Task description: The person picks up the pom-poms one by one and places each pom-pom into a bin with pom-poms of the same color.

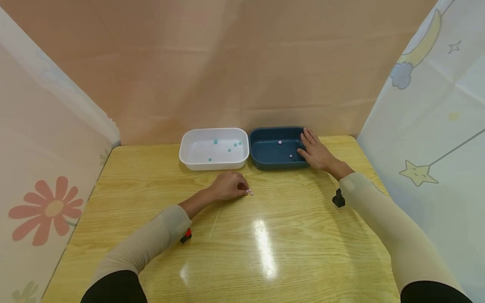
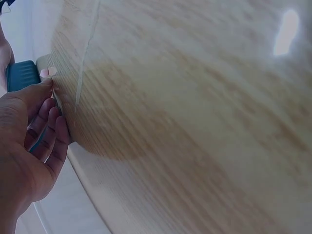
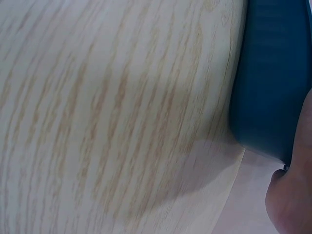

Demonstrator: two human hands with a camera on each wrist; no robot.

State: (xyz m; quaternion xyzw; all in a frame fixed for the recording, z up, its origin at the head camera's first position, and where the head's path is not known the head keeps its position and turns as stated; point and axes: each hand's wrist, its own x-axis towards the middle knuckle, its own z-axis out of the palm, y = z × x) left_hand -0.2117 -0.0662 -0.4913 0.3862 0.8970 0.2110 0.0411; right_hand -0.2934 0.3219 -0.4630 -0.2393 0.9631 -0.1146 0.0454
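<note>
On the table, just in front of the white tray, my left hand [image 1: 229,185] has its thumb and index finger brought together at a small pink bead [image 1: 247,191]. A couple more pink beads [image 1: 251,194] lie right beside those fingertips. The left wrist view shows the thumb [image 2: 36,92] at the beads, the other fingers loosely curled. My right hand [image 1: 318,155] rests over the right end of the dark blue tray [image 1: 278,166], fingers extended and spread across its rim. Inside that tray lie two pink beads [image 1: 280,142]. The right wrist view catches only part of the hand [image 3: 292,200] beside the tray wall.
Left of the blue tray stands a white tray [image 1: 214,167] with several green beads [image 1: 215,142] in it. Both trays sit near the back edge of the wooden table [image 1: 303,235]. Backdrop sheets [image 1: 242,75] rise behind and at both sides.
</note>
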